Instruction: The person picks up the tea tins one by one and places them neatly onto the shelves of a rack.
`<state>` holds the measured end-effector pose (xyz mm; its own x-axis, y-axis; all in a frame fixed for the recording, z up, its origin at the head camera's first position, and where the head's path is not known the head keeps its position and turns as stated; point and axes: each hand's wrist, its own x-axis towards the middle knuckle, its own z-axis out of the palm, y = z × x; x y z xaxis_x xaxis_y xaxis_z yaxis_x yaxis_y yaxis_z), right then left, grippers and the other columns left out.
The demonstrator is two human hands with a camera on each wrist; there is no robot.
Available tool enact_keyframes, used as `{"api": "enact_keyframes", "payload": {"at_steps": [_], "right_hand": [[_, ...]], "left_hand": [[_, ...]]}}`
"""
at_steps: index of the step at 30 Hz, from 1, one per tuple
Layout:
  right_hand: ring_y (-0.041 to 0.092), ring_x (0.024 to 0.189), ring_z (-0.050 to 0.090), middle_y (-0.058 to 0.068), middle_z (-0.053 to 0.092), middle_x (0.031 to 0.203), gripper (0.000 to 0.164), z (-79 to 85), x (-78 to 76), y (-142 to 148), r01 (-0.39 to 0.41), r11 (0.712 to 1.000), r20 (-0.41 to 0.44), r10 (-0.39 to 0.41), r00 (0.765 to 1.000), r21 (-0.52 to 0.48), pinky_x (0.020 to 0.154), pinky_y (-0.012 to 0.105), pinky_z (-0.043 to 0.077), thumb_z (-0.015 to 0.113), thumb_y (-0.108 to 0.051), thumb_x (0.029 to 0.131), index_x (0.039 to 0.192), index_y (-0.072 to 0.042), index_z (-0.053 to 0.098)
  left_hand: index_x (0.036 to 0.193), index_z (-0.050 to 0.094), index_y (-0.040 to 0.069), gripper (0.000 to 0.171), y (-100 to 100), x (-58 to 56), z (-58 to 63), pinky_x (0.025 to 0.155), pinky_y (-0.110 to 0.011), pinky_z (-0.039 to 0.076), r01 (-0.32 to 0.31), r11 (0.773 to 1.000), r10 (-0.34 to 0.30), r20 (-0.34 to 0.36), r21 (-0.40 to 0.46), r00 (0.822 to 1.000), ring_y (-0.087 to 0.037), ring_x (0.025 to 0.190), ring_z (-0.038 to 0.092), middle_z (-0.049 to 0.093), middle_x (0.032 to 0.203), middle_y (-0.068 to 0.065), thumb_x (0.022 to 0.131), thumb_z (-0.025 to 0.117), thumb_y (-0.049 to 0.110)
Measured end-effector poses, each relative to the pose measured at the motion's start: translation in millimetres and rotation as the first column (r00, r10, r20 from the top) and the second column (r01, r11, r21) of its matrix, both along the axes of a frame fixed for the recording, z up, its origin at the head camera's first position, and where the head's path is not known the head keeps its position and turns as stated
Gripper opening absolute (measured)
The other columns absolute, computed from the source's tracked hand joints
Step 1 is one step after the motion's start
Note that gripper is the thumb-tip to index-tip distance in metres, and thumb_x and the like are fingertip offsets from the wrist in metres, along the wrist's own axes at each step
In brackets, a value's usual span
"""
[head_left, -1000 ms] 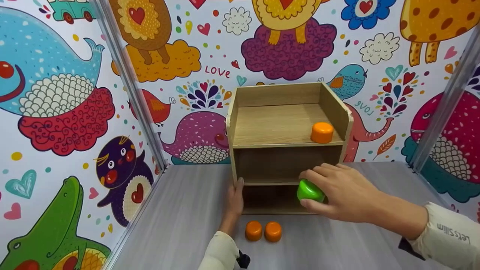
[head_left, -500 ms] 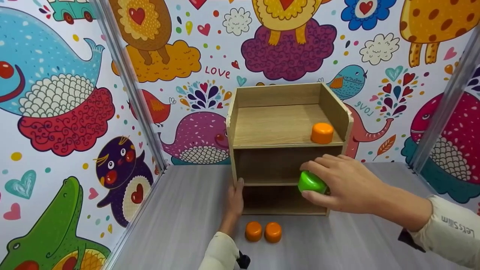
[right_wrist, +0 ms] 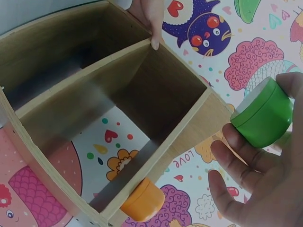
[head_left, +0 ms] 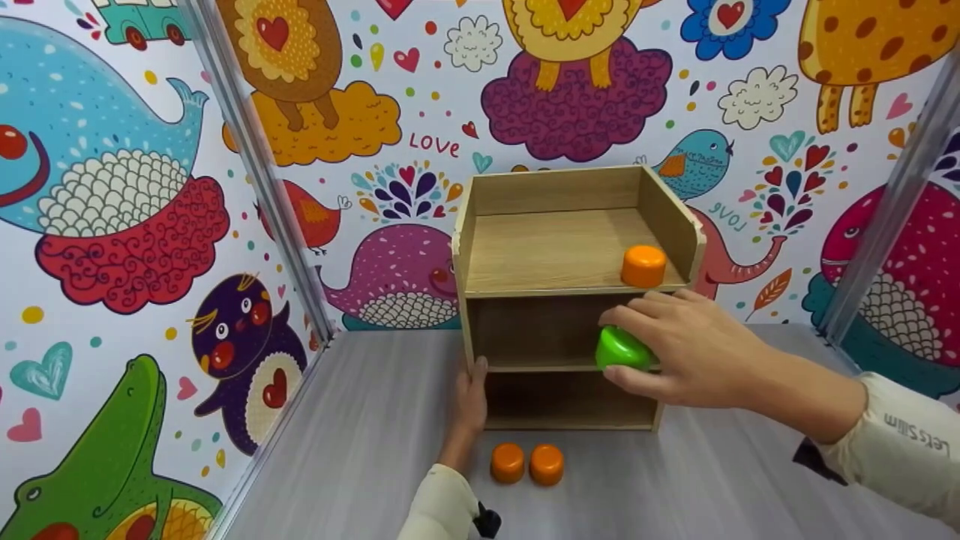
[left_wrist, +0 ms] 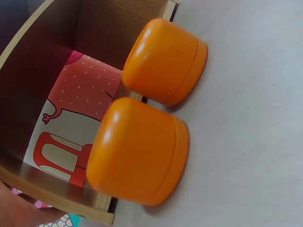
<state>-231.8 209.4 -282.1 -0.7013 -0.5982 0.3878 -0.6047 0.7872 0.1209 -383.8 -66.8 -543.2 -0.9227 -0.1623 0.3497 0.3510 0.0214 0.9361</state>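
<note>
My right hand (head_left: 682, 349) grips a green, round-edged cylindrical canister (head_left: 622, 349) in front of the middle level of a small wooden shelf (head_left: 555, 289). In the right wrist view thumb and fingers curl about the green canister (right_wrist: 265, 113), apart from the shelf. My left hand (head_left: 471, 397) rests against the shelf's left side, its fingers along the outer panel; the left wrist view catches only a blurred part of it. One orange canister (head_left: 643, 266) stands on the top level at the front right. Two more, a left orange canister (head_left: 508, 463) and a right orange canister (head_left: 547, 464), stand before the shelf.
The grey tabletop (head_left: 375, 420) spreads around the shelf. Behind it rises a back wall (head_left: 420, 60) with cartoon animals, and a left panel (head_left: 112, 285) borders the table. Through the shelf's open back, the wall print shows in both wrist views.
The right hand has risen with the green canister, from the lower opening to the middle level. My left hand and the orange canisters stay where they were.
</note>
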Motion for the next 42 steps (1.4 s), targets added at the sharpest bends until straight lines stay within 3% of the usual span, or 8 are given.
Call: {"api": "enact_keyframes", "payload": {"at_steps": [8, 12, 15, 22, 25, 28, 34, 42], "right_hand": [[0.02, 0.104, 0.061, 0.001, 0.07, 0.119, 0.053, 8.8, -8.9, -1, 0.022, 1.0, 0.01, -0.022, 1.0, 0.0, 0.088, 0.046, 0.052, 0.067, -0.056, 0.091, 0.132, -0.021, 0.062], [0.02, 0.102, 0.06, 0.002, 0.069, 0.114, 0.053, 11.3, -13.6, -2, 0.023, 1.0, 0.001, -0.023, 1.0, -0.003, 0.087, 0.045, 0.051, 0.066, -0.056, 0.092, 0.132, -0.021, 0.062], [0.02, 0.101, 0.06, 0.002, 0.068, 0.112, 0.053, 14.0, -17.4, -2, 0.027, 1.0, -0.006, -0.027, 1.0, -0.011, 0.087, 0.044, 0.05, 0.067, -0.055, 0.092, 0.132, -0.021, 0.062], [0.017, 0.09, 0.057, 0.002, 0.068, 0.105, 0.053, 23.5, -26.9, -4, 0.051, 0.998, -0.024, -0.052, 0.998, -0.042, 0.075, 0.036, 0.042, 0.064, -0.057, 0.093, 0.132, -0.02, 0.061], [0.018, 0.086, 0.057, 0.003, 0.068, 0.103, 0.053, 27.2, -31.3, -3, 0.058, 0.997, -0.031, -0.06, 0.998, -0.046, 0.072, 0.034, 0.04, 0.063, -0.057, 0.093, 0.132, -0.021, 0.061], [0.019, 0.085, 0.057, 0.004, 0.069, 0.104, 0.052, 30.9, -36.2, -3, 0.061, 0.997, -0.03, -0.063, 0.998, -0.049, 0.071, 0.034, 0.039, 0.062, -0.057, 0.094, 0.131, -0.021, 0.061], [0.02, 0.087, 0.056, 0.006, 0.068, 0.11, 0.051, 39.4, -45.2, -1, 0.101, 0.992, 0.002, -0.101, 0.995, -0.072, 0.071, 0.036, 0.04, 0.061, -0.057, 0.095, 0.132, -0.021, 0.059], [0.023, 0.087, 0.058, 0.008, 0.067, 0.107, 0.054, 52.5, -56.9, 1, 0.157, 0.98, 0.058, -0.151, 0.987, -0.119, 0.068, 0.035, 0.044, 0.061, -0.058, 0.095, 0.133, -0.021, 0.058]], "left_hand": [[0.12, 0.056, -0.006, 0.028, 2, 17.3, 20.6, 0.112, -0.056, 0.038, -0.011, 1.0, 0.011, 0.024, -0.02, 1.0, -0.04, 0.129, 0.054, 0.061, 0.129, -0.025, 0.109, 0.047, 0.018], [0.101, 0.057, 0.001, 0.024, -3, 28.0, 32.2, 0.103, -0.047, 0.044, 0.043, 0.999, -0.042, 0.052, -0.013, 0.998, -0.03, 0.111, 0.058, 0.061, 0.108, -0.016, 0.109, 0.048, 0.021], [0.093, 0.051, 0.006, 0.024, -4, 28.6, 33.3, 0.098, -0.043, 0.042, 0.055, 0.998, -0.053, 0.067, -0.021, 0.996, -0.027, 0.103, 0.054, 0.053, 0.099, -0.011, 0.109, 0.048, 0.023], [0.099, 0.051, 0.004, 0.017, -4, 27.1, 32.0, 0.112, -0.052, 0.039, 0.069, 0.998, -0.068, 0.037, -0.001, 0.997, -0.033, 0.127, 0.054, 0.059, 0.12, -0.016, 0.109, 0.047, 0.018], [0.084, 0.045, 0.01, 0.026, -4, 26.2, 31.8, 0.097, -0.042, 0.045, 0.066, 0.998, -0.066, 0.031, -0.007, 0.997, -0.027, 0.1, 0.055, 0.053, 0.094, -0.007, 0.109, 0.047, 0.017], [0.074, 0.04, 0.014, 0.036, -5, 26.1, 32.2, 0.082, -0.034, 0.038, 0.061, 0.998, -0.061, 0.048, -0.002, 0.997, -0.019, 0.079, 0.042, 0.037, 0.079, -0.001, 0.109, 0.048, 0.018], [0.079, 0.045, 0.011, 0.031, -3, 29.9, 35.4, 0.083, -0.031, 0.04, 0.029, 0.999, -0.028, 0.058, -0.026, 0.998, -0.015, 0.085, 0.047, 0.046, 0.087, -0.001, 0.109, 0.048, 0.019], [0.08, 0.043, 0.01, 0.031, -4, 27.6, 33.9, 0.078, -0.031, 0.037, 0.042, 0.999, -0.04, 0.064, -0.028, 0.997, -0.016, 0.079, 0.042, 0.039, 0.082, 0.0, 0.109, 0.048, 0.019]]}}
